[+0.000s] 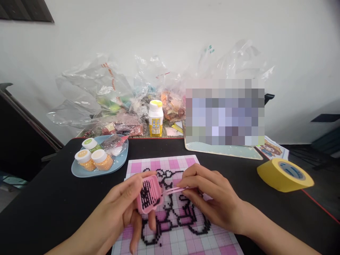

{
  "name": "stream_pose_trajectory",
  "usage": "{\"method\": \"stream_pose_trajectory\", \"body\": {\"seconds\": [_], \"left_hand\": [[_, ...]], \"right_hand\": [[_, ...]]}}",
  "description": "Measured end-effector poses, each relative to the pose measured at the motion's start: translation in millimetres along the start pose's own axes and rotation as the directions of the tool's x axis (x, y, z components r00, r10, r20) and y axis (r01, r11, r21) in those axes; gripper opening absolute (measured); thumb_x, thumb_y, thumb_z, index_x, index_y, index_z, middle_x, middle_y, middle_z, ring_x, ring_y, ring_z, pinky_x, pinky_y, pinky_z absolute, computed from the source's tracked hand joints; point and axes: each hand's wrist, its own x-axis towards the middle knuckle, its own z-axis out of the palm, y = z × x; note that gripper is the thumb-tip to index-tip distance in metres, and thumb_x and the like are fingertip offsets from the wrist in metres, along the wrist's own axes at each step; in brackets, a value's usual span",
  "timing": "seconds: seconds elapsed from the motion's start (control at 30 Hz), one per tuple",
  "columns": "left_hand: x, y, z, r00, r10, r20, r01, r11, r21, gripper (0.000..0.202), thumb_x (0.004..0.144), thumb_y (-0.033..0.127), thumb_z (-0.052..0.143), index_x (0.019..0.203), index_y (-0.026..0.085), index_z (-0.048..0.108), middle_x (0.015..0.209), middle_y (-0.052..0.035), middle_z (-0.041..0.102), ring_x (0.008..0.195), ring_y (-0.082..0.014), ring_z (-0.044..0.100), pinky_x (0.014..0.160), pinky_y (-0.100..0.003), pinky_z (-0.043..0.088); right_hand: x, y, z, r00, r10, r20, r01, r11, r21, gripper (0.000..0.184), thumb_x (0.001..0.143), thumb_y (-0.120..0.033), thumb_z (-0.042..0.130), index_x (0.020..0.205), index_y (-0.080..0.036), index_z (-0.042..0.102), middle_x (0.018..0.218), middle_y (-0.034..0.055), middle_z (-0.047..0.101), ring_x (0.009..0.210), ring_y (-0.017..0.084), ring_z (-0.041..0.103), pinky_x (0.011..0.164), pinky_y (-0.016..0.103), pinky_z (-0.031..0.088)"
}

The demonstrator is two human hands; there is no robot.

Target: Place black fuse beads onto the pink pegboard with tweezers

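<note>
- Fingers of the left hand [126,198] are curled round a tilted pink tray [154,188], black beads [145,197] lying in its grooves.
- Pink tweezers [172,190] are pinched between fingers of the right hand [215,194], tips pointed at the tray's edge; contact cannot be told.
- Beneath both hands, a pink-and-white checked board [198,245] is laid on the black table [47,212], a black bead outline [201,232] formed on it.
- A yellow tape roll [273,179] is set at the right, three jars [103,161] on a blue plate [79,173] at the left.
- Behind, a white bottle [156,117] is backed by plastic bags [92,83].
</note>
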Motion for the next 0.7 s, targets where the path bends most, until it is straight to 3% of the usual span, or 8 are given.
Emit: {"method": "stream_pose_trajectory", "body": {"seconds": [0.1, 0.17, 0.53, 0.7], "left_hand": [[3.1, 1.9, -2.1, 0.994, 0.056, -0.094, -0.057, 0.998, -0.015, 0.043, 0.092, 0.056, 0.052, 0.083, 0.016, 0.067, 0.051, -0.0023, 0.065, 0.032, -0.0051, 0.044, 0.031, -0.011, 0.038], [4.1, 2.4, -3.5, 0.993, 0.044, -0.111, -0.051, 0.997, -0.06, 0.049, 0.091, 0.059, 0.05, 0.073, 0.016, 0.067, 0.048, -0.0023, 0.063, 0.033, -0.0049, 0.043, 0.031, -0.01, 0.036], [3.3, 0.7, -5.4, 0.991, 0.01, -0.135, -0.028, 0.991, -0.13, 0.054, 0.094, 0.057, 0.044, 0.079, 0.014, 0.073, 0.049, -0.0041, 0.063, 0.036, -0.0074, 0.045, 0.031, -0.012, 0.037], [2.3, 0.9, -4.9, 0.993, 0.028, -0.112, -0.042, 0.992, -0.118, 0.054, 0.093, 0.057, 0.046, 0.074, 0.014, 0.072, 0.048, -0.0038, 0.062, 0.036, -0.007, 0.044, 0.031, -0.012, 0.037]], "right_hand": [[-0.9, 1.7, -2.4, 0.996, 0.042, 0.077, -0.041, 0.999, -0.011, 0.016, 0.098, -0.014, 0.046, 0.106, -0.017, 0.06, 0.09, 0.0059, 0.063, 0.075, 0.013, 0.059, 0.058, 0.024, 0.046], [-1.6, 2.4, -2.2, 0.987, 0.056, 0.148, -0.053, 0.998, -0.019, 0.014, 0.098, -0.016, 0.047, 0.103, -0.017, 0.06, 0.09, 0.0055, 0.063, 0.073, 0.013, 0.059, 0.057, 0.024, 0.044], [-2.3, 4.6, -2.3, 0.973, 0.079, 0.219, -0.063, 0.995, -0.079, 0.015, 0.099, -0.022, 0.049, 0.097, -0.018, 0.063, 0.084, 0.0037, 0.062, 0.066, 0.012, 0.056, 0.056, 0.022, 0.041], [-3.2, 6.1, -3.3, 0.974, 0.074, 0.212, -0.053, 0.993, -0.106, 0.015, 0.099, -0.022, 0.049, 0.097, -0.018, 0.064, 0.084, 0.0035, 0.061, 0.064, 0.011, 0.055, 0.055, 0.022, 0.04]]}}
